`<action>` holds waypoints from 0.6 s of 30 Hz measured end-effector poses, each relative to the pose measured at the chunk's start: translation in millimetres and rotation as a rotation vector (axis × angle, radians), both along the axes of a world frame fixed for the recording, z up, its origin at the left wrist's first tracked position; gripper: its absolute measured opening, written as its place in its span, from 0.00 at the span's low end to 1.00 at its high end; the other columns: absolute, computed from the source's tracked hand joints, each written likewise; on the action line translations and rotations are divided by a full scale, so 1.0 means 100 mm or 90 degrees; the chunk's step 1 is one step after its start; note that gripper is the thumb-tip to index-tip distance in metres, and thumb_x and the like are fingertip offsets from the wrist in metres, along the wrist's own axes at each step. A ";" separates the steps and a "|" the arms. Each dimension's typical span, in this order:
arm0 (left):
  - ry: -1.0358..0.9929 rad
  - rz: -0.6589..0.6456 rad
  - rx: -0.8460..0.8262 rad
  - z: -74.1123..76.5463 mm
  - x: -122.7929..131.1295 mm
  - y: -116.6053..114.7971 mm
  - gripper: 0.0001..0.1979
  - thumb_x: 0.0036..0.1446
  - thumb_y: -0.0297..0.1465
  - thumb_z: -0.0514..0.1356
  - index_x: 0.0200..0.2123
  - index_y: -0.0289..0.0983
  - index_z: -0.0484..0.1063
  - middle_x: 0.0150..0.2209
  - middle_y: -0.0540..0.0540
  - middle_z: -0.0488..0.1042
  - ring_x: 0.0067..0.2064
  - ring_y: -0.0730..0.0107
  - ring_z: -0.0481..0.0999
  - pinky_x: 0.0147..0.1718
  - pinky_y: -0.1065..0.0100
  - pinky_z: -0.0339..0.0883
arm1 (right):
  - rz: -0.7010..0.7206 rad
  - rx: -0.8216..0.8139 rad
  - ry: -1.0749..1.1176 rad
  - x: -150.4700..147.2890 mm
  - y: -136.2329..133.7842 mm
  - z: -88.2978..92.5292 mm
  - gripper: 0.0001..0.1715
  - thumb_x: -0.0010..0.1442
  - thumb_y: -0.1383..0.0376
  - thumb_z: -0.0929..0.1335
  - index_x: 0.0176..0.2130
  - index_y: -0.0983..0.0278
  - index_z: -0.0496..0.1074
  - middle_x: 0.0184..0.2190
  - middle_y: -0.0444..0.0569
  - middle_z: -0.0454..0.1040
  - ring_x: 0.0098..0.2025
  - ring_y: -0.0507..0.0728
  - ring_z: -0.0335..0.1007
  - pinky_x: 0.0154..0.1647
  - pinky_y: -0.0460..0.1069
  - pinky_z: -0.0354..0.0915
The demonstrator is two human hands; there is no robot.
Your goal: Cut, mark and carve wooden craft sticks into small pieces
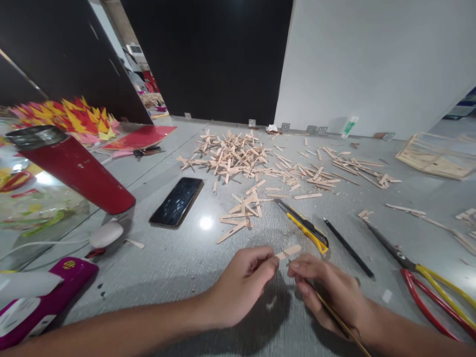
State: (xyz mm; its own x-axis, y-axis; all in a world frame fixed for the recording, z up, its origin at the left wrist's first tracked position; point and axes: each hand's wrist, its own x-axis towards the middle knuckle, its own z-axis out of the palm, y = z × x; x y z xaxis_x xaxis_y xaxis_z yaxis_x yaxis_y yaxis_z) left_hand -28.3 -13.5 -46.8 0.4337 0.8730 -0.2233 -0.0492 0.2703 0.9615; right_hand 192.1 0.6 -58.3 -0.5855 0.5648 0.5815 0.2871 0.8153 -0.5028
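Observation:
Between the thumb and fingers of my left hand (247, 280) is a short wooden craft stick (289, 252), its rounded end pointing right. My right hand (330, 290) is closed around a thin yellowish-brown rod (344, 325), whose tip meets or nearly meets the stick; its kind I cannot make out. Just beyond my hands lie a yellow-and-black utility knife (305, 225) and a slim black pen or pencil (348, 248). Scissors with red and yellow handles (409, 265) rest to the right of my right hand.
A heap of wooden craft sticks (230, 156) spreads across the grey table. On the left are a phone (176, 202), a leaning red flask (82, 171), a white mouse (106, 234) and a purple device (74, 280). A wooden frame (435, 161) stands far right.

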 end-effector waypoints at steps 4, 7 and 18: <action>-0.011 0.002 0.005 -0.02 0.00 -0.01 0.14 0.67 0.30 0.51 0.26 0.40 0.59 0.20 0.58 0.53 0.22 0.76 0.51 0.20 0.72 0.45 | -0.004 -0.018 0.005 -0.01 0.00 -0.01 0.12 0.70 0.69 0.64 0.52 0.56 0.65 0.34 0.48 0.80 0.33 0.57 0.82 0.34 0.48 0.78; -0.031 -0.006 0.006 -0.01 0.01 -0.02 0.10 0.65 0.27 0.49 0.29 0.40 0.60 0.21 0.59 0.52 0.22 0.75 0.50 0.21 0.72 0.46 | -0.027 -0.032 0.018 -0.02 -0.02 -0.02 0.12 0.70 0.68 0.64 0.52 0.56 0.66 0.33 0.46 0.80 0.31 0.58 0.81 0.31 0.48 0.77; 0.013 -0.045 0.147 0.01 0.04 0.01 0.16 0.78 0.44 0.46 0.44 0.38 0.61 0.29 0.54 0.66 0.26 0.75 0.62 0.28 0.70 0.59 | -0.129 -0.059 0.110 -0.17 -0.12 0.08 0.09 0.70 0.68 0.68 0.47 0.55 0.67 0.29 0.41 0.83 0.21 0.53 0.80 0.22 0.44 0.75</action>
State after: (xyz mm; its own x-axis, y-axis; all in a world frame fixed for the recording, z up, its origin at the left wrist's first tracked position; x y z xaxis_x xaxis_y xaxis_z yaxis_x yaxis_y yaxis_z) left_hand -24.7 -12.8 -45.7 0.4936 0.8692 -0.0304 -0.0180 0.0451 0.9988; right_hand 175.4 -11.6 -50.2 -0.3515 0.7159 0.6033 0.3430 0.6981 -0.6285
